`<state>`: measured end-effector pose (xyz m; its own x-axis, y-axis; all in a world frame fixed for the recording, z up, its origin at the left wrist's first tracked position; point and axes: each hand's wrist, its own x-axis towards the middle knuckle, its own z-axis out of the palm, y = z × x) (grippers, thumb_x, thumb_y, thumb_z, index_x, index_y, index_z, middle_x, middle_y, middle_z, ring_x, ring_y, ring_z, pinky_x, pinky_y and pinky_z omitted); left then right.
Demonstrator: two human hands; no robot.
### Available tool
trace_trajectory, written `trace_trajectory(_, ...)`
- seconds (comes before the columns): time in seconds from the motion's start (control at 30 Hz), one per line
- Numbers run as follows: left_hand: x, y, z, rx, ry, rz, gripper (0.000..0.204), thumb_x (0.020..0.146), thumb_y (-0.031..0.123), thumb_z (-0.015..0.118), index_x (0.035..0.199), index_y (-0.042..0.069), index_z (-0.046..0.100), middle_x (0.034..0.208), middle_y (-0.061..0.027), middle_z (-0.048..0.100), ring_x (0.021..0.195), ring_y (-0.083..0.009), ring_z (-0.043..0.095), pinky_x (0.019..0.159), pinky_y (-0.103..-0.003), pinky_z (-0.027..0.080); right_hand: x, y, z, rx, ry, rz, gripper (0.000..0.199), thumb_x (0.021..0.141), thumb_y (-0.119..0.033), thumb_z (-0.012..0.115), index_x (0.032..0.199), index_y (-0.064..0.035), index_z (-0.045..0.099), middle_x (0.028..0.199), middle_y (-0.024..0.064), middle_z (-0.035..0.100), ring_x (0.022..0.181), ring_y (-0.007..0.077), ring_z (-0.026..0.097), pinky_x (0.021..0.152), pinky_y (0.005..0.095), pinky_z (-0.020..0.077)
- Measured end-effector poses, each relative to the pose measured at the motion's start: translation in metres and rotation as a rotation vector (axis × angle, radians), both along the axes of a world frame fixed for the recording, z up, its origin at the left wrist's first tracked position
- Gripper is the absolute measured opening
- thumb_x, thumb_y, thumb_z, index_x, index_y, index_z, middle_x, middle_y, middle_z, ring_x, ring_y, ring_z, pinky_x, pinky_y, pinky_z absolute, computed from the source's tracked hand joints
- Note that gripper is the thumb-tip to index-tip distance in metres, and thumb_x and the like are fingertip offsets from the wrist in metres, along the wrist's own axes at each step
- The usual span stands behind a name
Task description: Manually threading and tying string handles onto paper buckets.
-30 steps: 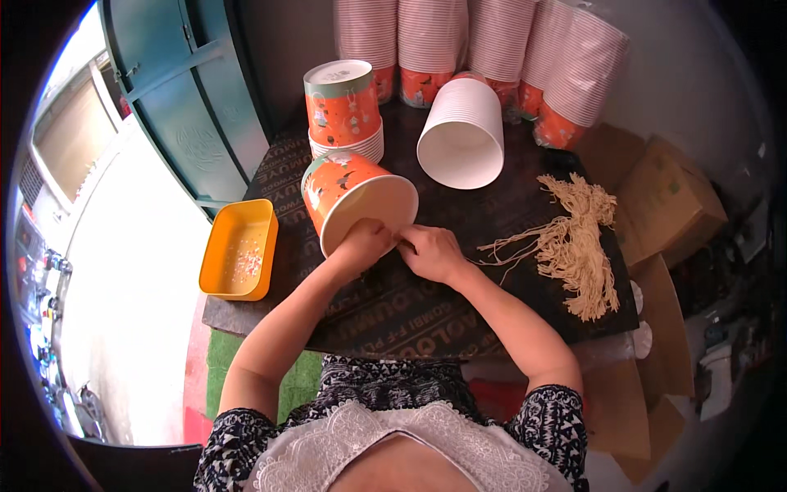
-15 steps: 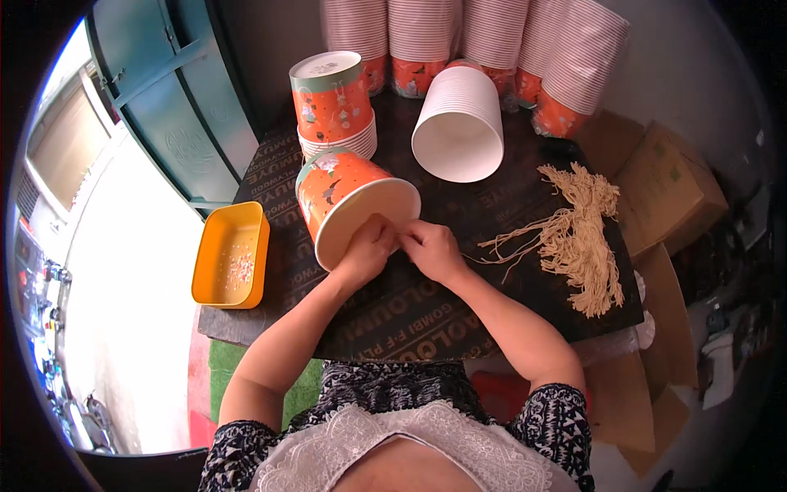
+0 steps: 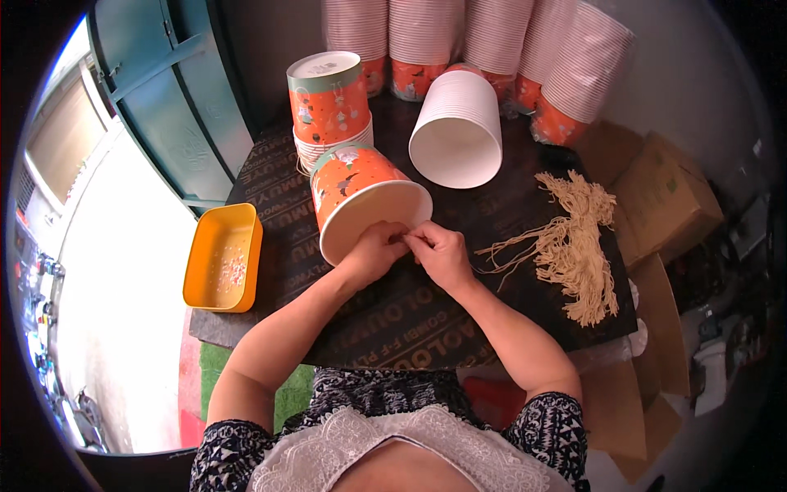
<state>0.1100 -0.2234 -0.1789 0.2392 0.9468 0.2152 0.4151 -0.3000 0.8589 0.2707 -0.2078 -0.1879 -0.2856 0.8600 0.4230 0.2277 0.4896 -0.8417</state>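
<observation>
Dark table (image 3: 393,320): both hands, left (image 3: 375,250) & right (image 3: 438,250), pinch rim of tipped orange paper bucket (image 3: 361,197).

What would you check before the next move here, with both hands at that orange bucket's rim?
1. Bucket lying on its side, mouth toward the person: ok.
2. Left hand on the rim: ok.
3. Right hand pinching at the rim beside it: ok.
4. String in the fingers: cannot tell, too small.
5. Strings within reach on the table: ok.
6. Yellow tray at the table's left edge, partly overhanging: not ok.
</observation>
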Motion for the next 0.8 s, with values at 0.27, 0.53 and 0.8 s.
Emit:
trace_trajectory(0.27, 0.002, -0.002, 0.005, -0.127, -0.034, 0.151, 0.016, 0.085, 0.010, 0.064, 0.090, -0.004, 0.069, 0.077, -0.0119, 0.069, 0.070, -0.0157, 0.062, 0.068, -0.030, 0.048, 0.007, 0.008, 0.002, 0.284, -0.174, -0.116, 0.017, 0.087, -0.013, 0.064, 0.076, 0.0002, 0.060, 0.065, 0.0181, 0.061, 0.055, 0.0289, 0.063, 0.049, 0.0348, 0.0462)
trace_trajectory(0.53, -0.002, -0.017, 0.007, -0.132, 0.032, 0.216, 0.016, 0.085, 0.010, 0.064, 0.087, -0.005, 0.068, 0.076, -0.0125, 0.069, 0.069, -0.0165, 0.062, 0.066, -0.031, 0.049, 0.005, 0.006, 0.003, 0.153, -0.352, -0.231, 0.032, 0.091, -0.031, 0.056, 0.077, -0.0022, 0.061, 0.065, 0.0194, 0.062, 0.063, 0.0400, 0.063, 0.054, 0.0467, 0.0486)
trace_trajectory(0.8, -0.006, -0.020, 0.002, -0.045, -0.021, 0.280, 0.016, 0.085, 0.010, 0.063, 0.088, -0.005, 0.065, 0.076, -0.0096, 0.066, 0.068, -0.0144, 0.059, 0.062, -0.030, 0.048, 0.001, 0.009, -0.001, 0.110, -0.398, -0.172, 0.037, 0.092, -0.033, 0.054, 0.079, 0.0006, 0.063, 0.069, 0.0222, 0.063, 0.069, 0.0421, 0.063, 0.059, 0.0502, 0.0500)
